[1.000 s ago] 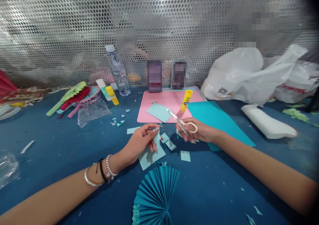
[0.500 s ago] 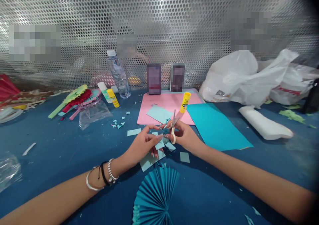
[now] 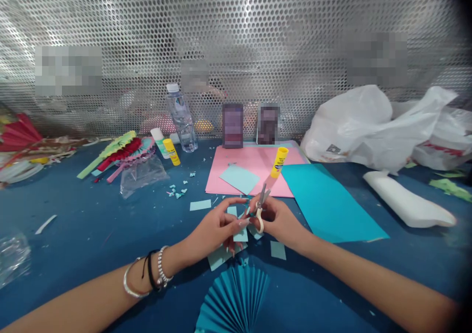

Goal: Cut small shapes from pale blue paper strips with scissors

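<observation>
My left hand [image 3: 220, 225] is closed, pinching a small piece of light blue paper [image 3: 240, 234] between thumb and fingers. Around the cream handles of a small pair of scissors [image 3: 260, 215], my right hand [image 3: 282, 220] is closed too; the blades point up and slightly apart. Both sets of fingertips meet closely, so the exact contact there is partly hidden. Below the hands lie light blue paper pieces, among them a small square [image 3: 278, 250] and a larger sheet [image 3: 217, 258]. Nearest to me is a pleated teal paper fan [image 3: 234, 298].
A yellow glue stick [image 3: 279, 162] stands on pink paper [image 3: 221, 170], beside a teal sheet [image 3: 332, 205]. Farther back are two phones [image 3: 232, 126], a water bottle [image 3: 182, 119], folded fans [image 3: 114, 153] and white plastic bags [image 3: 350, 126]. A white roll-shaped object [image 3: 405, 200] lies right.
The whole view has tilted, so everything sits slightly lower. My hands stay together over the paper pieces, with the scissors and the light blue piece still held.
</observation>
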Available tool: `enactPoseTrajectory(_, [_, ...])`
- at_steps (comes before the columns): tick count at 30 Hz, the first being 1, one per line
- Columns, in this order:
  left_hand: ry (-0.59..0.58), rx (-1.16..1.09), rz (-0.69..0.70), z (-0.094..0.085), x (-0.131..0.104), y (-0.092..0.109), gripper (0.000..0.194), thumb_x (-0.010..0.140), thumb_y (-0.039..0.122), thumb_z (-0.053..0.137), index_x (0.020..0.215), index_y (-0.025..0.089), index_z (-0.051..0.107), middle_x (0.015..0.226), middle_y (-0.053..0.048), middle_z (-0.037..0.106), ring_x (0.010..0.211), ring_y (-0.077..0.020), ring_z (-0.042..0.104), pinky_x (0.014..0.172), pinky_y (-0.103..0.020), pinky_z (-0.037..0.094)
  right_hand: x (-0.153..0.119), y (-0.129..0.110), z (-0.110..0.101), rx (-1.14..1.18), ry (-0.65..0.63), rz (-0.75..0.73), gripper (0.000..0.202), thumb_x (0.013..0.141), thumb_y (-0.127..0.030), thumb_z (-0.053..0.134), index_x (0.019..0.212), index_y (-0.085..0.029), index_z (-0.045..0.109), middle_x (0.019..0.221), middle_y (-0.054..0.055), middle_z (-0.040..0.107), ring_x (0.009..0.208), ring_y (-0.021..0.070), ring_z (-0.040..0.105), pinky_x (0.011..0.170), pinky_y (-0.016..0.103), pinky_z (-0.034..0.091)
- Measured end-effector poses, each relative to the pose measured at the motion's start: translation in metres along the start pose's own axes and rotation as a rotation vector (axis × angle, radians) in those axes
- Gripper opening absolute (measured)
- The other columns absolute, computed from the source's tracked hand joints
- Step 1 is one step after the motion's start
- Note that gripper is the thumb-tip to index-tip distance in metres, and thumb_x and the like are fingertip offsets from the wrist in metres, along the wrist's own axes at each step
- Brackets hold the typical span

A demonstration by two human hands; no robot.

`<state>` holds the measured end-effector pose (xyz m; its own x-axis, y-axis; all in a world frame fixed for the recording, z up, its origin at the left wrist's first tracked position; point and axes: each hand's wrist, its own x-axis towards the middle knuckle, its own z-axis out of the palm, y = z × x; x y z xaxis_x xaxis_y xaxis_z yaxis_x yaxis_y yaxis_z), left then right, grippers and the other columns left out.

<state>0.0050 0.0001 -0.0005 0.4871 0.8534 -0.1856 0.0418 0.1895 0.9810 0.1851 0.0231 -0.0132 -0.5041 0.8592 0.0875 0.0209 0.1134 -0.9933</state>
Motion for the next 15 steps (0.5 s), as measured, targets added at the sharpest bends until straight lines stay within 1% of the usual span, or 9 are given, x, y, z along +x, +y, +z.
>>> enactPoseTrajectory(4, [0.012,0.019,0.043,0.000,0.001,-0.003,0.049,0.075,0.034,0.060,0.116,0.022,0.035,0.064,0.005,0.051,0.043,-0.0078,0.055,0.039,-0.016,0.040,0.003,0.000,-0.001,0.028,0.063,0.028,0.024,0.066,-0.025,0.066,0.079,-0.019,0.047,0.070,-0.003,0.050,0.061,0.0095,0.047,0.055,0.021,0.037])
enactPoseTrajectory(7, [0.074,0.020,0.084,0.002,0.000,-0.003,0.040,0.080,0.035,0.053,0.113,0.022,0.034,0.069,0.003,0.050,0.046,-0.0090,0.057,0.037,-0.015,0.039,0.005,0.000,-0.001,0.053,0.084,0.037,0.023,0.067,-0.026,0.066,0.079,-0.019,0.047,0.069,-0.004,0.047,0.059,0.0080,0.044,0.053,0.020,0.036])
enactPoseTrajectory(10, [0.145,0.072,0.134,0.004,-0.004,-0.002,0.031,0.083,0.035,0.048,0.108,0.023,0.035,0.074,0.001,0.053,0.052,-0.0113,0.059,0.038,-0.017,0.042,0.005,0.000,-0.001,0.083,0.086,0.059,0.024,0.068,-0.028,0.066,0.079,-0.019,0.046,0.066,-0.005,0.045,0.055,0.0069,0.040,0.050,0.020,0.033])
enactPoseTrajectory(13, [0.191,0.185,0.177,0.005,-0.008,-0.003,0.020,0.082,0.032,0.050,0.098,0.022,0.042,0.076,0.001,0.054,0.055,-0.0109,0.060,0.043,-0.018,0.046,0.004,-0.002,-0.001,0.089,0.078,0.080,0.025,0.067,-0.028,0.067,0.079,-0.019,0.046,0.067,-0.005,0.045,0.055,0.0068,0.039,0.050,0.020,0.033])
enactPoseTrajectory(15, [0.193,0.254,0.200,0.005,-0.010,-0.004,0.011,0.083,0.028,0.049,0.089,0.020,0.048,0.077,0.000,0.053,0.059,-0.0110,0.061,0.046,-0.018,0.048,0.004,-0.003,-0.001,0.093,0.078,0.083,0.026,0.067,-0.028,0.067,0.079,-0.019,0.046,0.067,-0.005,0.045,0.055,0.0068,0.039,0.050,0.020,0.033])
